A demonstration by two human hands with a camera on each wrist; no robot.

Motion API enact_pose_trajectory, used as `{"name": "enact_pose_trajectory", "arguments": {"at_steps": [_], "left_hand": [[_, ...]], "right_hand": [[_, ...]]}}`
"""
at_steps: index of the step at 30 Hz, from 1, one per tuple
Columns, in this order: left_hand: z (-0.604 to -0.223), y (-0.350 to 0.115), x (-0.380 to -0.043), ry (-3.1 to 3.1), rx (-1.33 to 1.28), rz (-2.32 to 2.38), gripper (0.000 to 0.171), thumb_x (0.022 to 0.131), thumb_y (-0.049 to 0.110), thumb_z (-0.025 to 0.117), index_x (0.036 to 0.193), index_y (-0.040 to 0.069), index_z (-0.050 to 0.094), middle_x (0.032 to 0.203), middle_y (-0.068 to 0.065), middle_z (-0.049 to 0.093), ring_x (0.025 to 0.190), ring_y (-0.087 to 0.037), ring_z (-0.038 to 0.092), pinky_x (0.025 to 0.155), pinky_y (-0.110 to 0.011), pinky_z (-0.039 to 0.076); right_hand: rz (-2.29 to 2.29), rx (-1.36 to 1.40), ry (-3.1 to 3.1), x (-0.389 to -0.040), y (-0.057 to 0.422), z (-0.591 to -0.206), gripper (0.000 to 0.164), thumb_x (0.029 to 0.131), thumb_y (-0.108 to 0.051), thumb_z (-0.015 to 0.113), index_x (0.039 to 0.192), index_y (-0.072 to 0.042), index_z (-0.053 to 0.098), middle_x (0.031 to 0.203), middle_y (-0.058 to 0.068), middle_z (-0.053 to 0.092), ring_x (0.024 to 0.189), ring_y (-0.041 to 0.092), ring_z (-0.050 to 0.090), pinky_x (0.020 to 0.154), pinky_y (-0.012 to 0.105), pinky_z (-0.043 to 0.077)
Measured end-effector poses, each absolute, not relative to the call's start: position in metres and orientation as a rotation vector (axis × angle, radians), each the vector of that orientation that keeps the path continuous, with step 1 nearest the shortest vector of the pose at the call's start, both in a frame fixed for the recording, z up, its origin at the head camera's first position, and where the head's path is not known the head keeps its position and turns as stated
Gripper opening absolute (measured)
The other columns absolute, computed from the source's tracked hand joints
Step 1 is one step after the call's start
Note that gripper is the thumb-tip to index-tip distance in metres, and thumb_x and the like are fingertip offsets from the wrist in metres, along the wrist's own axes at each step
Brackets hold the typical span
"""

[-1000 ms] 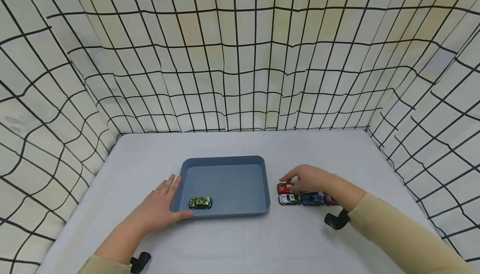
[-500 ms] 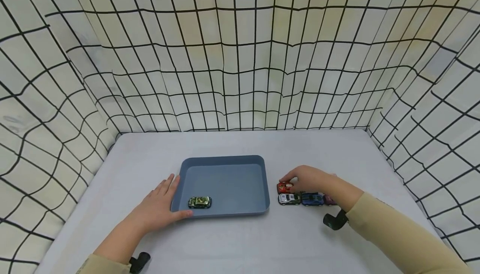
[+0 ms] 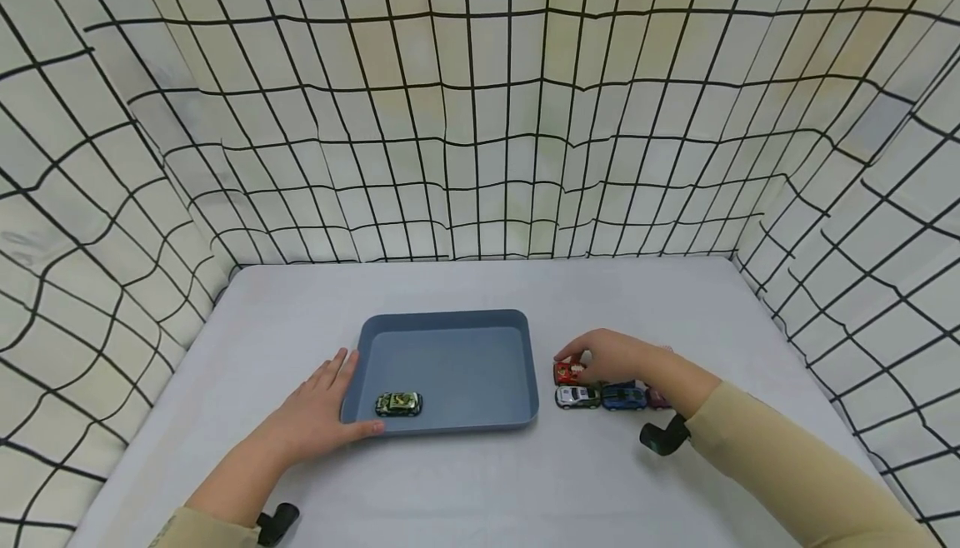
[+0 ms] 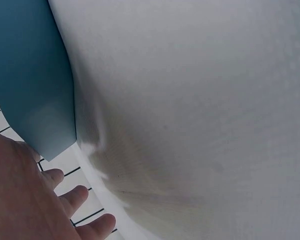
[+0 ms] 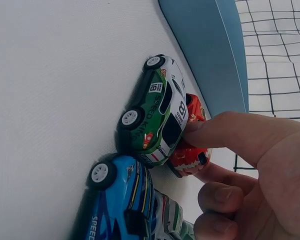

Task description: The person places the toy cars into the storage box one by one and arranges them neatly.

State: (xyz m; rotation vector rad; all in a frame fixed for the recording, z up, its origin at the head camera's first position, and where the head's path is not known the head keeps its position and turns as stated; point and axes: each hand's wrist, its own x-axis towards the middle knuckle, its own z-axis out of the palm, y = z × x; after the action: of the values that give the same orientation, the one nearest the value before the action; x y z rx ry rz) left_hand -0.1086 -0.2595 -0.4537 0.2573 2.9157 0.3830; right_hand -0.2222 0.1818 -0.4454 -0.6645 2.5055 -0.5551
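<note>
My left hand [image 3: 315,411] lies with fingers spread along the left end of a blue-grey tray [image 3: 450,429], its thumb on the near rim. Inside the tray, near that thumb, is a camouflage-patterned toy car [image 3: 399,404]. To the right of the tray, my right hand [image 3: 618,356] pinches a red toy car [image 3: 567,374] between thumb and fingers. A white and green toy car [image 5: 162,110] stands right beside the red one in the right wrist view. Behind it comes a blue toy car [image 5: 122,200]. The left wrist view shows my fingertips [image 4: 75,197] at the tray's outer wall.
A dark red toy car [image 3: 657,399] sits at the right end of the near row, partly hidden by the right wrist. Another white and green toy car [image 5: 167,217] shows beside the blue one. Black-gridded white cloth walls [image 3: 480,156] enclose the white table [image 3: 480,485].
My right hand has shifted very slightly left, its fingers closer around the red toy car. The left hand, tray and other cars keep their places.
</note>
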Motion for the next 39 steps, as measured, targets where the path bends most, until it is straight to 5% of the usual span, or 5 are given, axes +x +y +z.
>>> {"name": "enact_pose_trajectory", "arguments": {"at_steps": [20,33,39], "left_hand": [[-0.454,-0.258,-0.108,2.928,0.263,0.389,0.128,0.073,0.083,0.059,0.156,-0.004,0.017,0.160,-0.029,0.016,0.143,-0.052,0.022,0.109,-0.068,0.026],[-0.456,-0.260,-0.109,2.912,0.249,0.384,0.128,0.073,0.082,0.061,0.156,-0.004,0.016,0.160,-0.029,0.016,0.142,-0.053,0.021,0.108,-0.069,0.026],[-0.455,-0.260,-0.109,2.903,0.250,0.393,0.128,0.073,0.082,0.061,0.157,-0.003,0.015,0.160,-0.029,0.014,0.143,-0.053,0.020,0.108,-0.069,0.025]], "right_hand": [[-0.734,-0.636,2.470,-0.229,0.187,-0.429,0.045,0.085,-0.014,0.076,0.129,-0.019,0.069,0.120,0.004,0.065,0.092,0.019,0.057,0.073,0.034,0.051],[-0.830,-0.557,2.427,-0.238,0.175,-0.421,0.045,0.086,-0.022,0.077,0.129,-0.029,0.069,0.128,0.002,0.062,0.125,0.029,0.050,0.098,0.050,0.046],[-0.832,-0.600,2.425,-0.241,0.161,-0.417,0.044,0.085,-0.021,0.077,0.128,-0.030,0.070,0.123,-0.001,0.064,0.113,0.025,0.055,0.087,0.042,0.048]]}}
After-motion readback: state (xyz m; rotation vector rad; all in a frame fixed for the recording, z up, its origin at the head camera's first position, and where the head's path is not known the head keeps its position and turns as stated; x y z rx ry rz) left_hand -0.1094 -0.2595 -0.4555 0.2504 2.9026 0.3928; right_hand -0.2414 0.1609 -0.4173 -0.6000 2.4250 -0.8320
